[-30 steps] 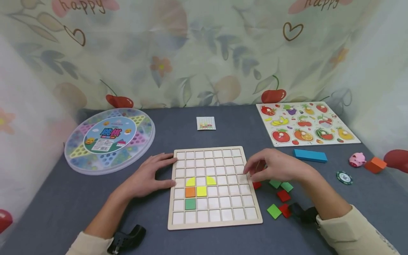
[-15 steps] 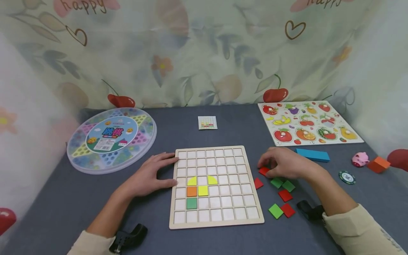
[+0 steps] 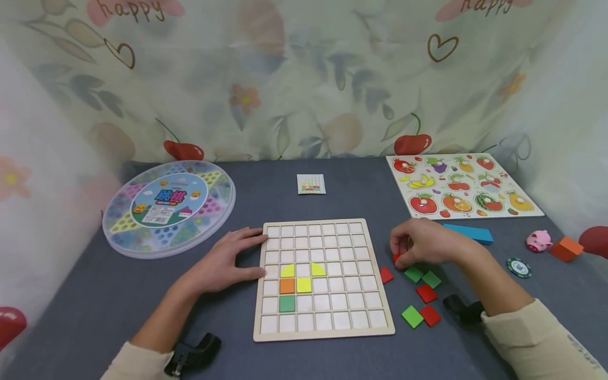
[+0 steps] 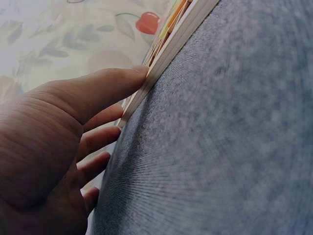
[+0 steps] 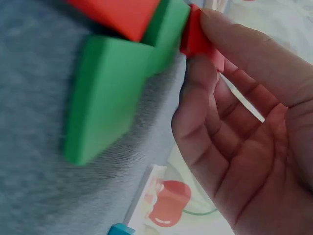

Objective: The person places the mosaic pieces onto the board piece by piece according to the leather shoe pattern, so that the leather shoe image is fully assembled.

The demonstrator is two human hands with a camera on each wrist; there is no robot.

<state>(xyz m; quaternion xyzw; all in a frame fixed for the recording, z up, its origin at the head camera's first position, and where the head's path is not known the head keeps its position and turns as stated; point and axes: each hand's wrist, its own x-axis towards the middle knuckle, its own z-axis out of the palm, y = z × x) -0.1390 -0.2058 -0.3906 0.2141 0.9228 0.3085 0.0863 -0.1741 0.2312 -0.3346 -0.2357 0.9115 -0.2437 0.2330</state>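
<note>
A wooden grid board (image 3: pixel 328 332) lies on the grey table, with two yellow, one orange and one green tile (image 3: pixel 287 303) set in its left-middle cells. My left hand (image 3: pixel 228 258) rests flat beside the board's left edge, thumb and fingertips touching the board's rim (image 4: pixel 166 54). To the right of the board my right hand (image 3: pixel 423 245) pinches a red tile (image 3: pixel 397 258), seen between thumb and fingers as the red tile (image 5: pixel 198 36) in the right wrist view. Loose red and green tiles (image 3: pixel 420 293) lie just below that hand.
A round checkers case (image 3: pixel 168 206) sits at the back left, a small pattern card (image 3: pixel 311 183) behind the board, a fruit puzzle (image 3: pixel 463 184) at the back right. A blue block (image 3: pixel 470 232), poker chip (image 3: pixel 519 267), pink pig (image 3: pixel 539 240) and orange block (image 3: pixel 565 248) lie to the right.
My right hand has drawn back from the board's right side to the loose tiles and taken hold of a red tile. The left hand has stayed put.
</note>
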